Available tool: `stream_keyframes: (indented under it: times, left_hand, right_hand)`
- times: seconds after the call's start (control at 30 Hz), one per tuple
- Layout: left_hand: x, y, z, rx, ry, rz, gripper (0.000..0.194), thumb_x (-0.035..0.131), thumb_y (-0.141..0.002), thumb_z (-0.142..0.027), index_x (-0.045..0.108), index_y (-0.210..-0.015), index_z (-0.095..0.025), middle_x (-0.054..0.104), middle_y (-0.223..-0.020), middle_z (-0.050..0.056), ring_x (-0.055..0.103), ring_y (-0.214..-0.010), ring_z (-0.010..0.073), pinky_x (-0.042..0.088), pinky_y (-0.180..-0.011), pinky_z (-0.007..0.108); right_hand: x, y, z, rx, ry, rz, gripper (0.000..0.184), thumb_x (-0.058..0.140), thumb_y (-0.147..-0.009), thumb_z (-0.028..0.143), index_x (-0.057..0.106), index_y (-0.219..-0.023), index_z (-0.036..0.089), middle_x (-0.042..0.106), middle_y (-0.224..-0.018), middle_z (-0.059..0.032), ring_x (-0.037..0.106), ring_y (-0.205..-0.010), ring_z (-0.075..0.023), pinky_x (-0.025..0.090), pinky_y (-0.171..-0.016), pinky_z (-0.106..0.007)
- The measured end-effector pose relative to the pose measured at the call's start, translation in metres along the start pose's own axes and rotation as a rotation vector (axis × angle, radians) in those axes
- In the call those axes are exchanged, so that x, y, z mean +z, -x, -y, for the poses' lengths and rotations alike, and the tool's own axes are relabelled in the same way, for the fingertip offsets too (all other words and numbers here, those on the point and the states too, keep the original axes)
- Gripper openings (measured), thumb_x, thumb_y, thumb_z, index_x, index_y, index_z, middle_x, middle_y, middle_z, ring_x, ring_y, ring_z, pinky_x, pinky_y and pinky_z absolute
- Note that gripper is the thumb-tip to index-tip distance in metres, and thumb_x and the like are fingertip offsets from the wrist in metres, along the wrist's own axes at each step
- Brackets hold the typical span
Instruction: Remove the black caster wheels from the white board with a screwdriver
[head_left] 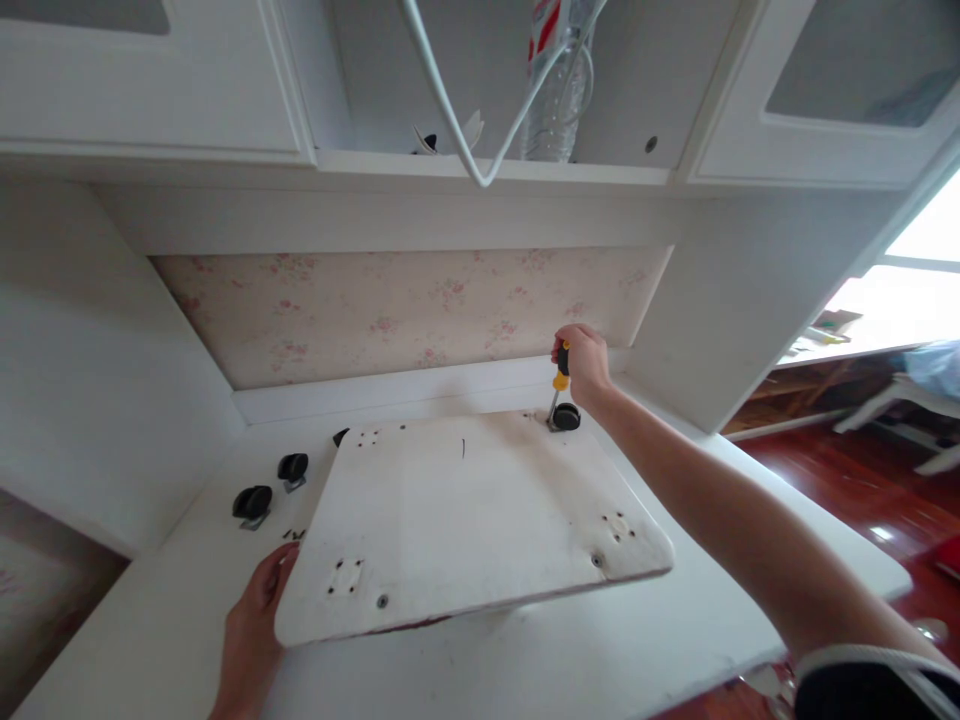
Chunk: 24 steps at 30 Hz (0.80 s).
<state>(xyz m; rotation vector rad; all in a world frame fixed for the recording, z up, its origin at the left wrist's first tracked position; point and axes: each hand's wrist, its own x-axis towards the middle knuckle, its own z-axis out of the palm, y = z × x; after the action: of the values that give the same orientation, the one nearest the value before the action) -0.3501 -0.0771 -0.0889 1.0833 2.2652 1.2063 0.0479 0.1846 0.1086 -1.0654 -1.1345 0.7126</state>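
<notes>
- Currently the white board point(472, 510) is lying flat on the white desk point(615, 660), its near edge overhanging something beneath and sitting slightly raised; it is looking stiff, flat and fairly light, judged as easy to shift, so it is likely needing a steadying grip at an edge rather than on its smooth face.
- At its far right corner a black caster wheel point(566, 417) is sitting on the board, and the screwdriver point(559, 385), with its yellow and black handle, is standing nearly upright with its tip down beside the wheel's plate.
- The right hand point(583, 365) is wrapping closed around the screwdriver handle from above.
- The left hand point(259, 605) is resting against the board's near left edge, fingers curled at the rim, seemingly pinning it; the two hands are well apart.
- Screw holes are showing at the other three corners, bare of wheels.
- Two loose caster wheels point(253, 503) are lying on the desk left of the board, with small screws point(294, 534) near them.
- Farther back, a floral panel point(390, 310) is backing the desk, and a plastic bottle point(559, 90) is standing on the shelf above.
</notes>
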Motion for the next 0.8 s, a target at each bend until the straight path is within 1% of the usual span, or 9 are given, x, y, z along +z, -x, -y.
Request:
stream_keyframes:
  times: [0.07, 0.13, 0.2, 0.23, 0.43, 0.53, 0.7, 0.77, 0.8]
  left_hand:
    - [0.0, 0.0, 0.001, 0.007, 0.006, 0.005, 0.048, 0.052, -0.074, -0.049, 0.064, -0.111, -0.022, 0.076, -0.104, 0.009, 0.069, -0.101, 0.0332, 0.054, -0.084, 0.04]
    - [0.0, 0.0, 0.001, 0.018, 0.013, 0.011, 0.049, 0.053, -0.073, -0.049, 0.063, -0.112, -0.021, 0.075, -0.105, 0.01, 0.069, -0.102, 0.0335, 0.054, -0.084, 0.04]
    - [-0.001, 0.0, 0.002, 0.025, 0.017, 0.015, 0.049, 0.053, -0.073, -0.049, 0.063, -0.112, -0.02, 0.075, -0.106, 0.011, 0.069, -0.102, 0.0341, 0.054, -0.084, 0.04]
    - [-0.001, 0.0, 0.003, 0.029, 0.02, 0.015, 0.049, 0.054, -0.072, -0.049, 0.063, -0.111, -0.02, 0.075, -0.106, 0.011, 0.069, -0.102, 0.0342, 0.054, -0.084, 0.04]
    - [0.0, 0.0, 0.004, 0.053, 0.029, 0.018, 0.05, 0.054, -0.072, -0.048, 0.063, -0.112, -0.02, 0.074, -0.111, 0.011, 0.068, -0.106, 0.0335, 0.053, -0.087, 0.039]
    - [0.0, 0.001, 0.002, 0.058, 0.032, 0.019, 0.05, 0.054, -0.071, -0.048, 0.063, -0.113, -0.021, 0.074, -0.111, 0.01, 0.068, -0.106, 0.0328, 0.053, -0.087, 0.039]
    - [0.0, 0.002, -0.003, 0.037, 0.036, 0.01, 0.047, 0.053, -0.072, -0.048, 0.063, -0.11, -0.022, 0.075, -0.107, 0.008, 0.07, -0.102, 0.0316, 0.054, -0.085, 0.037]
    - [-0.001, 0.003, -0.003, 0.043, 0.025, 0.014, 0.047, 0.053, -0.072, -0.049, 0.063, -0.111, -0.022, 0.075, -0.108, 0.009, 0.069, -0.102, 0.0323, 0.054, -0.085, 0.038]
    - [-0.002, 0.003, -0.003, 0.045, 0.017, 0.018, 0.048, 0.053, -0.073, -0.049, 0.063, -0.111, -0.022, 0.075, -0.108, 0.009, 0.069, -0.102, 0.0328, 0.054, -0.085, 0.039]
  right_hand:
    - [0.001, -0.004, -0.002, 0.007, -0.002, -0.018, 0.024, 0.055, -0.078, 0.032, 0.048, -0.056, 0.023, 0.048, -0.051, 0.0025, 0.045, -0.046, -0.0115, 0.034, -0.045, -0.027]
    - [0.003, -0.006, -0.006, 0.009, -0.012, -0.031, 0.034, 0.055, -0.082, 0.042, 0.046, -0.055, 0.024, 0.046, -0.049, 0.0029, 0.042, -0.044, -0.0109, 0.033, -0.044, -0.027]
    - [0.005, -0.008, -0.009, 0.012, -0.026, -0.031, 0.04, 0.056, -0.083, 0.049, 0.044, -0.054, 0.024, 0.045, -0.048, 0.0033, 0.041, -0.043, -0.0105, 0.033, -0.043, -0.027]
    - [0.006, -0.009, -0.01, 0.014, -0.035, -0.024, 0.04, 0.057, -0.082, 0.05, 0.044, -0.054, 0.024, 0.045, -0.048, 0.0034, 0.041, -0.043, -0.0104, 0.033, -0.043, -0.027]
    - [0.007, -0.01, -0.01, 0.044, -0.104, 0.051, 0.036, 0.056, -0.081, 0.041, 0.04, -0.054, 0.025, 0.042, -0.046, 0.004, 0.04, -0.041, -0.0098, 0.032, -0.042, -0.026]
    - [0.002, -0.012, -0.009, 0.084, -0.12, 0.136, 0.032, 0.057, -0.079, 0.037, 0.04, -0.055, 0.024, 0.043, -0.047, 0.0035, 0.04, -0.041, -0.0101, 0.032, -0.042, -0.026]
    - [-0.004, -0.015, -0.005, 0.151, -0.075, 0.338, 0.025, 0.061, -0.075, 0.037, 0.049, -0.058, 0.023, 0.048, -0.048, 0.001, 0.045, -0.043, -0.0123, 0.038, -0.044, -0.027]
    - [-0.002, -0.014, -0.002, 0.136, -0.04, 0.357, 0.026, 0.062, -0.076, 0.039, 0.052, -0.059, 0.022, 0.051, -0.051, -0.0001, 0.048, -0.046, -0.0128, 0.04, -0.047, -0.027]
    - [-0.001, -0.013, -0.001, 0.12, -0.018, 0.347, 0.029, 0.063, -0.078, 0.042, 0.053, -0.06, 0.022, 0.053, -0.053, -0.0006, 0.049, -0.047, -0.013, 0.041, -0.049, -0.027]
